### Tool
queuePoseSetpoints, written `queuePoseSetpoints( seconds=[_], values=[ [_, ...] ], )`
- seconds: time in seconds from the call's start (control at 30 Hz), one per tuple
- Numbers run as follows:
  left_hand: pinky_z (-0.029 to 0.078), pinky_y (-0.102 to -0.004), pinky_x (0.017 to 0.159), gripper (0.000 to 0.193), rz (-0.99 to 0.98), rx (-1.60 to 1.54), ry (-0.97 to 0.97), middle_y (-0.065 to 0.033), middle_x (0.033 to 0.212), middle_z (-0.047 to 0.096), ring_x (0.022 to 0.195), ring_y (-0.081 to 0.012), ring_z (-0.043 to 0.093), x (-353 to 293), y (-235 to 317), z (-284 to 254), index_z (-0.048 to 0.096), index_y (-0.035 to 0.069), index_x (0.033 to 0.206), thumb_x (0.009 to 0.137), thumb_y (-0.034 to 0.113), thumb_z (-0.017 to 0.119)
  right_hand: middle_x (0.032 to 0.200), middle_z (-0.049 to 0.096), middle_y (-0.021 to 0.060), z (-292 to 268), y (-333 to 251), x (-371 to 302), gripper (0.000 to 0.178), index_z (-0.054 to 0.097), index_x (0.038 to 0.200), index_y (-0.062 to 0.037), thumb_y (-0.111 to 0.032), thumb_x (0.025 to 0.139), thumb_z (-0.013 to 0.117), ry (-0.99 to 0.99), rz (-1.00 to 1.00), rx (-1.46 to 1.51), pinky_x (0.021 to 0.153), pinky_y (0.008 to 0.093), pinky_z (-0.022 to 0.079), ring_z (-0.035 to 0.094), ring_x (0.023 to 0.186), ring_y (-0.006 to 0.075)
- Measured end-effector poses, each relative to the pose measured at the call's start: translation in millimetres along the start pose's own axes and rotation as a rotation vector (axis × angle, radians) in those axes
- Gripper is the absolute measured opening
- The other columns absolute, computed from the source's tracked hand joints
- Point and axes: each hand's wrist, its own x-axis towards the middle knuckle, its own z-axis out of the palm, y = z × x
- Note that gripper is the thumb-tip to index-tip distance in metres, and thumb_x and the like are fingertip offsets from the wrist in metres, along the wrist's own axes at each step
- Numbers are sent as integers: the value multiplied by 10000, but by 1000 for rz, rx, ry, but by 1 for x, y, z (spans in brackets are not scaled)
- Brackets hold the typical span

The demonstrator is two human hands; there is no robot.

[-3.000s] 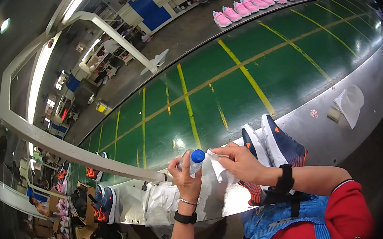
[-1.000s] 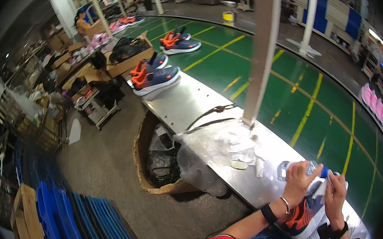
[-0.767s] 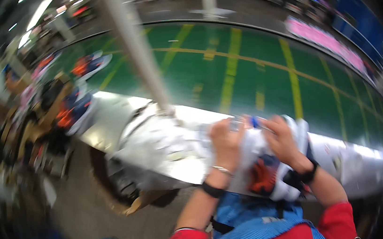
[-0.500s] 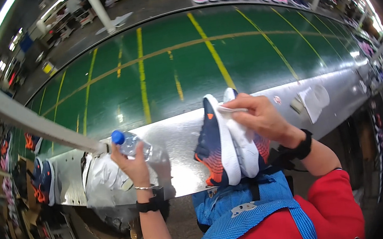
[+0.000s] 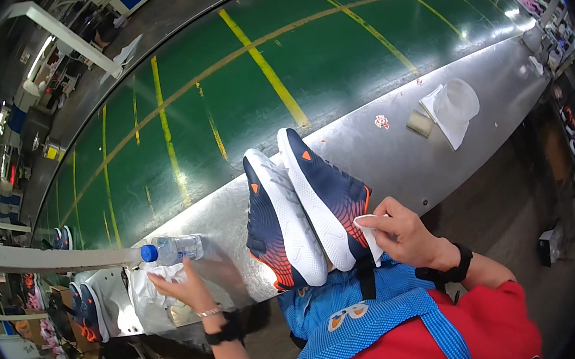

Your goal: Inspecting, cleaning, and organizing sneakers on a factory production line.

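Observation:
Two navy running shoes with white soles and orange trim lie side by side on the metal bench, soles facing each other: a left shoe (image 5: 262, 221) and a right shoe (image 5: 327, 185). My right hand (image 5: 411, 236) pinches a white cloth (image 5: 372, 239) against the heel end of the right shoe. Over at the left, my left hand (image 5: 185, 289) is open, its fingers spread, just below a clear plastic bottle (image 5: 178, 248) with a blue cap. That bottle lies on its side near a crumpled white plastic bag (image 5: 152, 301).
A green conveyor belt (image 5: 198, 83) with yellow lines runs beyond the metal bench (image 5: 361, 143). On the bench's right are a white cup (image 5: 456, 100) and a small beige block (image 5: 420, 123). A white metal bar (image 5: 55, 253) crosses the left side. More shoes (image 5: 88, 312) stand at far left.
My left hand has let go of the bottle, which now lies flat. My right hand has brought the cloth from the shoes' toes to the right shoe's heel. The shoes have spread apart at the toes.

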Motion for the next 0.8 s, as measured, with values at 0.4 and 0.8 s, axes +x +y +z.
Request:
queuePoseSetpoints(
  seconds=[0.4,0.8],
  values=[
    [184,-542,1027,836,865,195,-1100,-126,1375,386,1271,-274,359,-116,147,37,401,41,1324,645,398,733,788,483,112,26,6,-15,321,577,1066,28,-11,748,555,-134,-250,-218,647,335,419,501,724,240],
    [182,-532,1033,874,831,164,-1085,-96,1384,389,1283,-244,353,-115,148,38,395,64,1337,604,374,756,852,480,55,28,6,-26,380,557,1145,-16,-111,777,538,-163,-294,-450,770,336,378,492,795,193]
  ],
)
